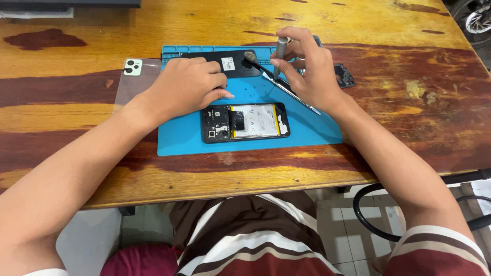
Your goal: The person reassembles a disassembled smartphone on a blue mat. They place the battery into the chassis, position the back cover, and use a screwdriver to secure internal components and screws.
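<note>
Surface: varnished wooden desk [388, 30] with dark red-brown streaks over yellow grain; white floor tiles show below its near edge.
Mat: blue rectangular silicone work mat [317, 134] lies near the middle of the desk, its small tray compartments along the far edge.
Opened phone: black smartphone with its back removed [245, 122] lies flat on the near half of the mat, long side parallel to the desk's near edge, a battery with a white label and yellow edge exposed, circuit board at its left end.
Back panel: dark flat rectangular phone panel [232, 62] rests at the far edge of the mat, partly under the left hand.
Left hand: left hand [186, 87] lies knuckles up on the mat just beyond the opened phone, fingers curled in a loose clench; whether it grasps anything I cannot tell.
Right hand: right hand [309, 71] is over the far right part of the mat, its grip closed on a slim grey metal precision screwdriver [280, 53] held nearly upright, tip down.
Tweezers: long thin metal tweezers [289, 92] lie slanted beneath the right hand.
Clear sheet: transparent film with a pale green camera-cutout piece [133, 67] lies on the desk just left of the mat.
Small part: dark small component [345, 75] sits just off the mat's right far corner.
</note>
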